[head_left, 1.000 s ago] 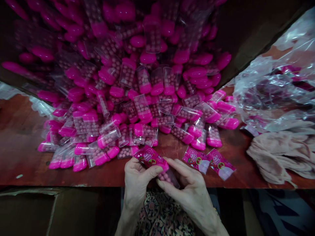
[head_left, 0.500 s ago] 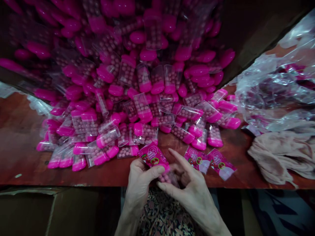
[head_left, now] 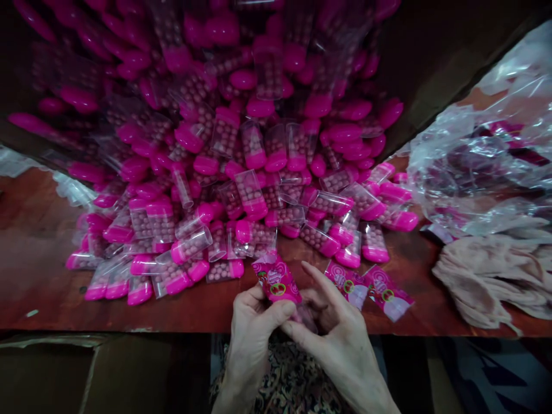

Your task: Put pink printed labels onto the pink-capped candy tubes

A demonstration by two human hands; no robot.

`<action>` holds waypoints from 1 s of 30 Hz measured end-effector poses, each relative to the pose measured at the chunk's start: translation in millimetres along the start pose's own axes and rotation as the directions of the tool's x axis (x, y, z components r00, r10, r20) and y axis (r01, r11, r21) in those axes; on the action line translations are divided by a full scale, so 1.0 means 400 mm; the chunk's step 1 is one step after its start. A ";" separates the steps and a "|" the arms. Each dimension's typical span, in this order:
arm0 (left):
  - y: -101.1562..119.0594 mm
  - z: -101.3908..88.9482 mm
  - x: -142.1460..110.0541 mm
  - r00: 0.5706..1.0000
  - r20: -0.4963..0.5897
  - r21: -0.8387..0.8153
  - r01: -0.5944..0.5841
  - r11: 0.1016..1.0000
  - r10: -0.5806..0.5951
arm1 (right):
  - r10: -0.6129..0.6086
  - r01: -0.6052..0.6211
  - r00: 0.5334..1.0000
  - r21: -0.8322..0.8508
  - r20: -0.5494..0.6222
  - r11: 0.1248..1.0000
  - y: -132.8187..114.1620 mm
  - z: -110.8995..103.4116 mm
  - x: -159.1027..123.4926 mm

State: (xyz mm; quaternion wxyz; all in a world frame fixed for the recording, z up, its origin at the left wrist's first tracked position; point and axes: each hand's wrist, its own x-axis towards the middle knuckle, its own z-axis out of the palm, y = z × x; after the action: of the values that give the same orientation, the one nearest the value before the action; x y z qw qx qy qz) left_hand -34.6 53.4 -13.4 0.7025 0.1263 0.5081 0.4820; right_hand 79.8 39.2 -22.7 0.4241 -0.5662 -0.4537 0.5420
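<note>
A glossy magenta film sleeve (head_left: pixel 277 279) is held just on the near side of the heap of pink-capped, clear plastic containers (head_left: pixel 250 192), in front of its middle. The sleeve is printed with paler pink swirls, light lettering and a round, green-edged emblem; it stands slanted, its top edge towards the heap. Below its lower end shows a clear plastic container (head_left: pixel 305 317), dim pink inside; how far it sits in the film is hidden. The left hand (head_left: pixel 257 328) is nearly closed, thumb pressed on the sleeve's lower end, fingers curled behind. The right hand (head_left: pixel 338 333) is half open, thumb and bent fingers about the container, forefinger stretched towards the heap. Two flat magenta printed sleeves (head_left: pixel 386 292) lie near the heap's right front, and crumpled beige cloth gloves (head_left: pixel 483 276) further right of it.
</note>
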 end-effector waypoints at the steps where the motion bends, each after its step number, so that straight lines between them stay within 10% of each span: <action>1: 0.000 0.002 0.001 1.000 -0.015 -0.021 -0.004 1.000 0.003 | -0.013 0.013 1.000 0.012 -0.002 1.000 -0.001 0.000 0.000; 10: 0.011 0.002 0.019 0.984 -0.169 -0.143 -0.077 0.987 0.052 | -0.043 0.044 0.995 -0.006 0.086 0.999 -0.008 -0.017 -0.011; 30: -0.025 0.009 -0.011 0.998 -0.053 -0.107 -0.045 0.993 0.040 | -0.090 0.091 0.995 0.027 -0.042 0.995 0.017 0.007 0.004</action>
State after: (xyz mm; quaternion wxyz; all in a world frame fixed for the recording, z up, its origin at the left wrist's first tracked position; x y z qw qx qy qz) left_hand -26.2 46.0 -15.6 0.6849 0.0866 0.4959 0.5268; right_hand 77.5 39.3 -29.7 0.4654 -0.5498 -0.4623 0.5171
